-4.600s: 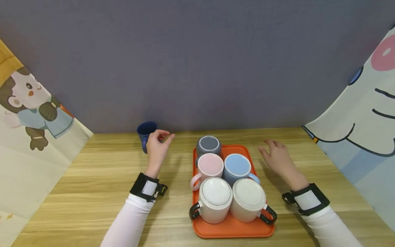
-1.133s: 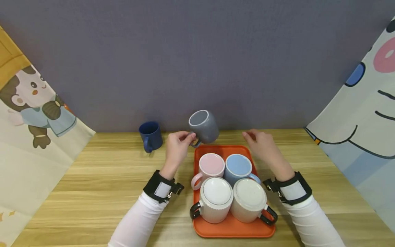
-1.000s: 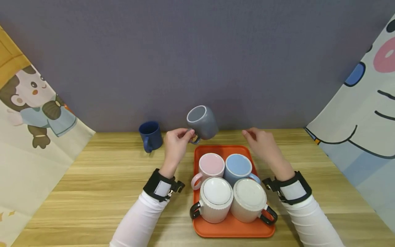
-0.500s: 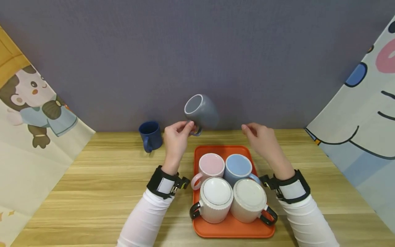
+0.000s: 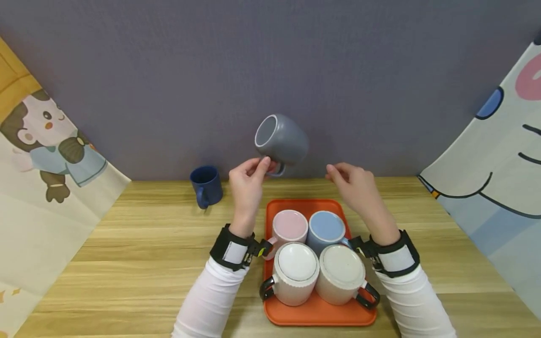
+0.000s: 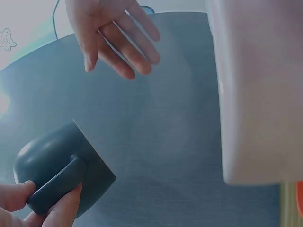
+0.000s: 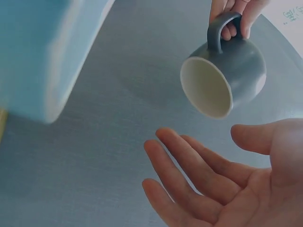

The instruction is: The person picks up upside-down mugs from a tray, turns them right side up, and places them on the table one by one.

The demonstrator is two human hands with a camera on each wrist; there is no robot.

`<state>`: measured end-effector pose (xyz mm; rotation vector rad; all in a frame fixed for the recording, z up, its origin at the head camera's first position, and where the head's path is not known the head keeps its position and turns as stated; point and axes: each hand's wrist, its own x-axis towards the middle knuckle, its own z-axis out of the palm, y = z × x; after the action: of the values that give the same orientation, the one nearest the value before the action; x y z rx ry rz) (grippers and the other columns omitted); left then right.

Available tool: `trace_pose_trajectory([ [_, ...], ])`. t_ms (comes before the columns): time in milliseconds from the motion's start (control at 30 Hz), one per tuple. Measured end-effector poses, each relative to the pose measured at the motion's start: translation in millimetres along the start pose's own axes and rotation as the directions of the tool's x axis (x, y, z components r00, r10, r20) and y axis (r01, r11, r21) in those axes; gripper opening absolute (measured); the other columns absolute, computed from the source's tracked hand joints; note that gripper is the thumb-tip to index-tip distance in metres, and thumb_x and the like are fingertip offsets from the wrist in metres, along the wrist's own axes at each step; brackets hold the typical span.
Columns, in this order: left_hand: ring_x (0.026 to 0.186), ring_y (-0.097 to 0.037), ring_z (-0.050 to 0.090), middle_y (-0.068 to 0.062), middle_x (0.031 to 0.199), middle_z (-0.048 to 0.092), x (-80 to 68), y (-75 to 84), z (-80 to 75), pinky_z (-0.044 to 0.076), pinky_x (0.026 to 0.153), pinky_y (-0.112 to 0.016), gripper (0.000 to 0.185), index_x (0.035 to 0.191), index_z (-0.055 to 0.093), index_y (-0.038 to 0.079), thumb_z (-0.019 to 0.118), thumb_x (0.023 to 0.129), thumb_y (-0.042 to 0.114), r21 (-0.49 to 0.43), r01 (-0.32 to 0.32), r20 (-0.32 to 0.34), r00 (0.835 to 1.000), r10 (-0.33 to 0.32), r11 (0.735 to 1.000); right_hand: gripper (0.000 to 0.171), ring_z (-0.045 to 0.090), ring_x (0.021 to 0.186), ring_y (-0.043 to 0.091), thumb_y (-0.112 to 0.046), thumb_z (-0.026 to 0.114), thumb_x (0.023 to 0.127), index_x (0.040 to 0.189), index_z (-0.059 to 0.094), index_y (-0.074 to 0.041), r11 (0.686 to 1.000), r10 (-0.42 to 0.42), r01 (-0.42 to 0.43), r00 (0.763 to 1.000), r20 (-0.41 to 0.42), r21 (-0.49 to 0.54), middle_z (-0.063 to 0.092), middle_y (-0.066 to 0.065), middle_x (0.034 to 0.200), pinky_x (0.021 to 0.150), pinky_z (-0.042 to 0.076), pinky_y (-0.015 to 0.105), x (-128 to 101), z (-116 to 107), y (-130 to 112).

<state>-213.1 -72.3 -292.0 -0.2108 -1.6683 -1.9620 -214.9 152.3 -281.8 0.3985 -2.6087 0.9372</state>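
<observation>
- Left hand (image 5: 247,180): fingers pinch the grey mug (image 5: 281,140) by its handle, so the body hangs free in the air above the tray's (image 5: 321,317) far end.
- Mug tipped; long axis near level, mouth facing left and toward the camera.
- Right hand (image 5: 355,188): fingers apart, relaxed, empty, near the mug, not touching.
- Four mugs sit on the tray.

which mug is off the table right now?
The grey ceramic mug, held tilted in the air by its handle in the left hand. The dark blue mug stands on the wooden table; the rest sit on the orange tray.
</observation>
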Motion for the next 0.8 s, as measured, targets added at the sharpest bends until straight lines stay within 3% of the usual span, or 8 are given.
trace_pose_trajectory([
  [267, 0.077, -0.024, 0.071, -0.025, 0.087, 0.070, -2.9, 6.4, 11.0, 0.057, 0.072, -0.039, 0.022, 0.092, 0.070, -0.009, 0.067, 0.088, 0.012, -0.044, 0.002, -0.006, 1.000, -0.002, 0.999, 0.048, 0.064, 0.089, 0.030, -0.043, 0.045, 0.098, 0.108, 0.068, -0.002, 0.999, -0.007, 0.007, 1.000, 0.003, 0.034, 0.072, 0.015, 0.097, 0.082, 0.049, 0.047, 2, 0, -10],
  [433, 0.077, -0.028, 0.071, -0.027, 0.087, 0.069, -5.2, 7.4, 17.9, 0.057, 0.072, -0.042, 0.022, 0.093, 0.069, -0.011, 0.065, 0.089, 0.010, -0.092, -0.008, 0.001, 1.000, 0.008, 0.996, 0.050, 0.064, 0.090, 0.030, -0.046, 0.044, 0.098, 0.106, 0.068, -0.003, 0.999, -0.014, 0.013, 1.000, 0.019, 0.037, 0.072, 0.014, 0.097, 0.081, 0.049, 0.046, 3, 1, -15],
  [567, 0.076, -0.031, 0.070, -0.029, 0.087, 0.069, -5.2, 8.4, 20.0, 0.057, 0.071, -0.037, 0.021, 0.093, 0.068, -0.012, 0.065, 0.089, 0.008, -0.116, -0.014, 0.011, 1.000, 0.016, 0.993, 0.049, 0.065, 0.092, 0.030, -0.046, 0.044, 0.098, 0.105, 0.069, -0.004, 0.999, -0.013, 0.012, 1.000, 0.026, 0.040, 0.072, 0.013, 0.097, 0.083, 0.049, 0.046, 4, 1, -18],
  [800, 0.078, -0.025, 0.071, -0.025, 0.088, 0.070, -2.3, 14.8, 25.1, 0.057, 0.074, -0.042, 0.021, 0.094, 0.070, -0.008, 0.066, 0.089, 0.013, -0.111, -0.015, 0.027, 0.999, 0.018, 0.994, 0.049, 0.064, 0.091, 0.028, -0.046, 0.046, 0.098, 0.103, 0.070, -0.004, 0.999, -0.027, 0.024, 0.998, 0.057, 0.048, 0.072, 0.013, 0.098, 0.083, 0.050, 0.045, 9, 5, -26],
])
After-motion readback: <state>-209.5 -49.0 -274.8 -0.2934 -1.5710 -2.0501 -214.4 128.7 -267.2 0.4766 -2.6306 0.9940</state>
